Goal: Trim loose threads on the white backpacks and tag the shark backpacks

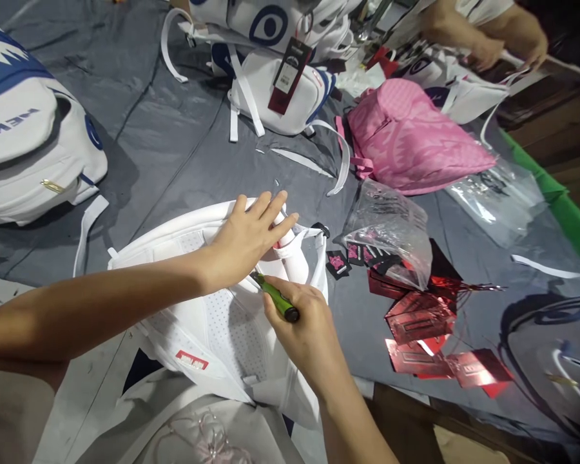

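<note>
A white backpack [222, 328] lies in front of me with its padded, perforated back and straps facing up and a small red label [192, 359] near its lower edge. My left hand [246, 241] rests flat across its upper part, fingers spread and pointing away to the right. Closed around a green-handled cutter with a black end [281, 301], my right hand [307, 322] is just below the left palm. The cutter's dark tip points up and left towards the white fabric beside that palm. What the tip touches, I cannot make out.
Another white backpack [24, 142] stands at left. Ahead are a small white bag [290, 90] with tags and a pink bag [410, 135]. To the right lie a plastic bag [391, 219], black patches and shiny red tags [420, 316]. Another person's hands [507, 55] handle a white bag.
</note>
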Demonstrator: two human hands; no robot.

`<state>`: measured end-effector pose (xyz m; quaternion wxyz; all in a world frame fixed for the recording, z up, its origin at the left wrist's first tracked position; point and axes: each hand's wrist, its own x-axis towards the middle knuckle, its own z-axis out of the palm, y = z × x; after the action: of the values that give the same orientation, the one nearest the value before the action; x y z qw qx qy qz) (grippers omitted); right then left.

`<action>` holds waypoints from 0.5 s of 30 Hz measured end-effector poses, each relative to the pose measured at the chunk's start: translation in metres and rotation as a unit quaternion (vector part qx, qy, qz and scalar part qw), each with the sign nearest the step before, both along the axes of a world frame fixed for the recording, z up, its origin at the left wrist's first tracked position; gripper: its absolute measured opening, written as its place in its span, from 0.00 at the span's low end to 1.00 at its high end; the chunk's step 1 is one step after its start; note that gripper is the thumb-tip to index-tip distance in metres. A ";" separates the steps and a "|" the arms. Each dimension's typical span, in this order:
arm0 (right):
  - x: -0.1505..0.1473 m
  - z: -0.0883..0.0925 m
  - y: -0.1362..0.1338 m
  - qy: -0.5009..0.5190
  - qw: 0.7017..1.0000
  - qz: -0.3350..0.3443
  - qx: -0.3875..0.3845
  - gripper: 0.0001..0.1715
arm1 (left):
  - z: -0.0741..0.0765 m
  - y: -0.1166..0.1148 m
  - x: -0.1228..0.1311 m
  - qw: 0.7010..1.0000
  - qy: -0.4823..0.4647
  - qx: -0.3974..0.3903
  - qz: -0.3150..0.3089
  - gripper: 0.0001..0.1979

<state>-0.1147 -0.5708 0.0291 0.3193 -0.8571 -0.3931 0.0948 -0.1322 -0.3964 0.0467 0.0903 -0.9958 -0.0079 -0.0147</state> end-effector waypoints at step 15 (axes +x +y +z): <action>-0.021 -0.004 0.002 -0.014 0.994 0.020 0.107 0.16 | 0.064 0.009 -0.028 0.974 0.174 -0.010 0.148 0.62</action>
<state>-0.1356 -0.5685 0.0253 0.4020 -0.8111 -0.4224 0.0462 -0.1603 -0.3873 0.1110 0.0819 -0.9716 -0.1397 0.1722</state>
